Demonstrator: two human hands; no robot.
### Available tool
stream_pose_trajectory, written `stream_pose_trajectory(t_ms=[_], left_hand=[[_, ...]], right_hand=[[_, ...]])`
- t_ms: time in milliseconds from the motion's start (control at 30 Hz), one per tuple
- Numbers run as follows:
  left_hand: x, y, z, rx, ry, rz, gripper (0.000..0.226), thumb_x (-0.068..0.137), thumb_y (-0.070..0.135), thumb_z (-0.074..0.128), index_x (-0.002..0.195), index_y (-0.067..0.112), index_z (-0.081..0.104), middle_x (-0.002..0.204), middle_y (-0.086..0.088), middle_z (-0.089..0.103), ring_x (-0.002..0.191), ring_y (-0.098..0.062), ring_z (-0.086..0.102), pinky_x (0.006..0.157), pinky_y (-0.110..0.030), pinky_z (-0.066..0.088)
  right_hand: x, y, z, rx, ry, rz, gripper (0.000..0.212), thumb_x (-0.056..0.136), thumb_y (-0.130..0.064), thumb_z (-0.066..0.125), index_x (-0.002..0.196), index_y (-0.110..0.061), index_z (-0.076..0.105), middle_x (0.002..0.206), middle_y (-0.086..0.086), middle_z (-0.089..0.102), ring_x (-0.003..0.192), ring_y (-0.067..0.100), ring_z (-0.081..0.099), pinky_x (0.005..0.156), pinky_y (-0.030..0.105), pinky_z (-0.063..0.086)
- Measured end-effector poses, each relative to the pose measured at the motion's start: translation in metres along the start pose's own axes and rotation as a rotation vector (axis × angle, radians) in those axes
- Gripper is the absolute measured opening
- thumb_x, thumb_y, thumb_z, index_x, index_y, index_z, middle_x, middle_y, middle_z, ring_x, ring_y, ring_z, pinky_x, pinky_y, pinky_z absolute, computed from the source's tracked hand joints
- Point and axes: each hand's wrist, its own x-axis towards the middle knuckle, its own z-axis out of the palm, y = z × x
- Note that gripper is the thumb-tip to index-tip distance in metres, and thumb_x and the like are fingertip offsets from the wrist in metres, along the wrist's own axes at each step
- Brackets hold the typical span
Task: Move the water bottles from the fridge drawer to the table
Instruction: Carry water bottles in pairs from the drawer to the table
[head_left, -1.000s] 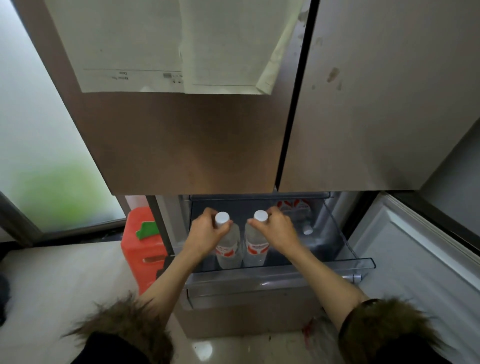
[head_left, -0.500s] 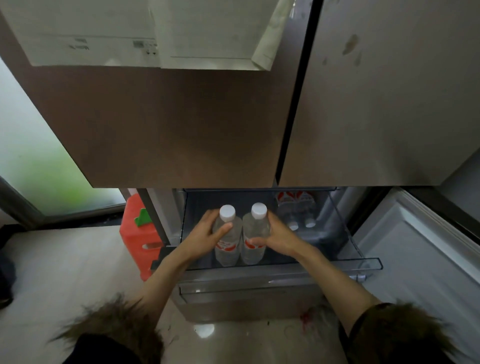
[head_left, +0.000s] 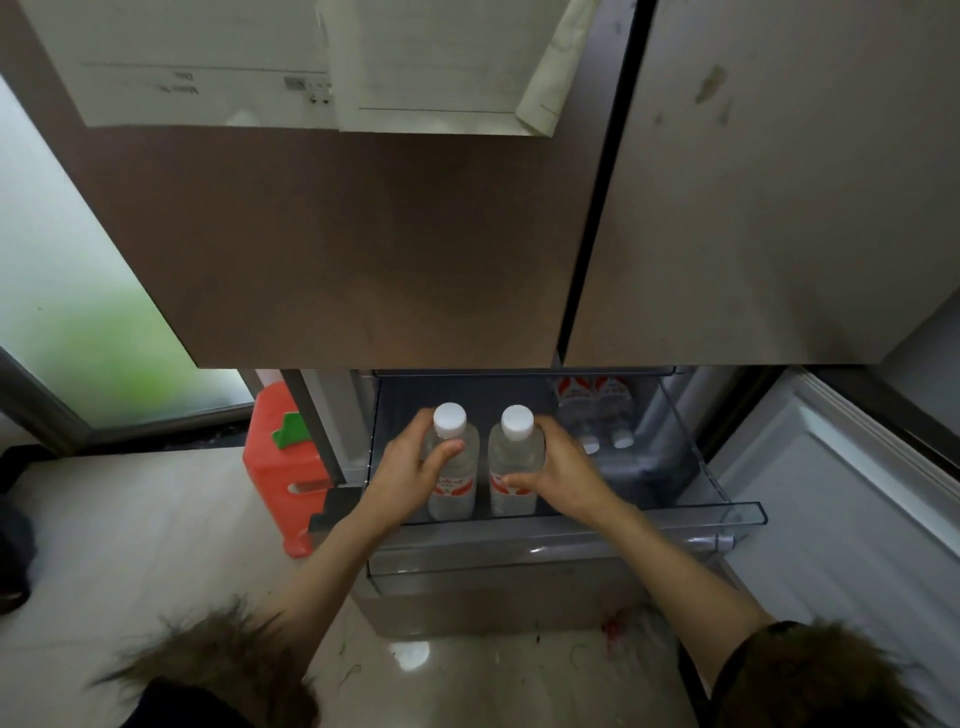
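Two clear water bottles with white caps and red labels stand upright side by side in the pulled-out fridge drawer (head_left: 737, 512). My left hand (head_left: 410, 470) is wrapped around the left bottle (head_left: 451, 475). My right hand (head_left: 558, 467) grips the right bottle (head_left: 511, 462). Both bottles sit near the drawer's front, their caps above my fingers. Two more bottles (head_left: 597, 410) lie at the drawer's back right, caps pointing towards me. The table is not in view.
Closed fridge doors (head_left: 363, 234) with papers stuck on them hang over the drawer. An orange plastic stool (head_left: 283, 467) stands on the floor to the left of the fridge. An open white lower door (head_left: 857, 493) is at the right.
Both hands have slid from the bottle necks down to the bodies and closed around them. The bottles appear slightly higher, nearer the drawer's front.
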Motion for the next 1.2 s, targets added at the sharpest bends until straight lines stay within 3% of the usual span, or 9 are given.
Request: stream_pose_trajectory(t_ms=[200,300,467,567,700,800,900,1000,1200], left_hand=[[-0.022,0.023,-0.023,0.023,0.080,0.120,0.030,0.089,0.022,0.057,0.117,0.023,0.047,0.110,0.009,0.055,0.102,-0.009,0.054,0.089,-0.030,0.046],[-0.038,0.047,-0.040,0.050,0.142,0.184,0.033,0.088,0.021,0.058,0.120,0.023,0.048,0.111,0.011,0.056,0.102,-0.004,0.054,0.090,-0.024,0.045],[-0.078,0.099,-0.076,-0.051,0.309,0.205,0.024,0.090,0.020,0.053,0.111,0.028,0.045,0.101,0.024,0.052,0.090,0.023,0.052,0.071,0.001,0.043],[-0.106,0.126,-0.091,-0.082,0.477,0.197,0.016,0.091,0.025,0.049,0.107,0.024,0.046,0.097,0.023,0.052,0.087,0.015,0.054,0.068,0.000,0.043],[-0.163,0.135,-0.098,-0.179,0.616,0.052,0.014,0.088,0.042,0.046,0.098,0.033,0.048,0.099,0.018,0.056,0.096,-0.003,0.057,0.072,-0.023,0.051],[-0.218,0.125,-0.101,-0.115,0.725,-0.063,0.018,0.090,0.038,0.047,0.100,0.024,0.051,0.096,0.009,0.059,0.092,-0.009,0.058,0.069,-0.018,0.045],[-0.278,0.113,-0.112,-0.072,0.834,-0.169,0.006,0.091,0.035,0.049,0.092,0.030,0.052,0.096,0.005,0.062,0.097,-0.017,0.060,0.077,-0.028,0.051],[-0.340,0.106,-0.131,-0.023,0.946,-0.282,0.014,0.091,0.036,0.050,0.097,0.024,0.053,0.100,0.001,0.062,0.099,-0.019,0.059,0.086,-0.039,0.050],[-0.472,0.091,-0.180,0.059,1.145,-0.446,0.019,0.091,0.041,0.047,0.104,0.028,0.050,0.103,0.006,0.058,0.100,-0.014,0.055,0.081,-0.030,0.042]], right_hand=[[-0.026,-0.032,-0.011,-0.060,0.081,-0.131,0.064,0.070,-0.019,0.079,0.122,-0.019,0.042,0.121,-0.005,0.044,0.103,0.007,0.044,0.086,0.023,0.035],[-0.041,-0.052,-0.020,-0.075,0.132,-0.201,0.065,0.069,-0.021,0.080,0.122,-0.020,0.043,0.116,-0.009,0.044,0.103,0.008,0.045,0.086,0.026,0.037],[-0.068,-0.095,-0.038,0.046,0.214,-0.338,0.066,0.065,-0.022,0.083,0.122,-0.019,0.049,0.115,-0.005,0.050,0.102,0.010,0.048,0.088,0.030,0.042],[-0.086,-0.119,-0.040,0.196,0.192,-0.385,0.068,0.067,-0.028,0.081,0.125,-0.021,0.047,0.117,-0.006,0.050,0.107,0.011,0.050,0.092,0.031,0.044],[-0.119,-0.143,-0.027,0.271,0.042,-0.453,0.059,0.073,-0.031,0.075,0.124,-0.024,0.046,0.115,-0.006,0.051,0.105,0.011,0.052,0.088,0.029,0.048],[-0.145,-0.153,0.003,0.270,-0.109,-0.494,0.050,0.075,-0.034,0.071,0.119,-0.030,0.047,0.116,-0.006,0.053,0.103,0.010,0.055,0.086,0.030,0.052],[-0.170,-0.169,0.043,0.240,-0.260,-0.534,0.053,0.076,-0.035,0.071,0.123,-0.025,0.049,0.118,-0.004,0.056,0.104,0.014,0.057,0.086,0.034,0.053],[-0.197,-0.194,0.085,0.203,-0.378,-0.599,0.057,0.076,-0.032,0.073,0.127,-0.023,0.048,0.116,-0.005,0.055,0.101,0.013,0.056,0.087,0.036,0.053],[-0.265,-0.263,0.187,0.167,-0.580,-0.755,0.063,0.073,-0.033,0.076,0.128,-0.024,0.048,0.121,-0.007,0.056,0.106,0.009,0.055,0.092,0.030,0.049]])
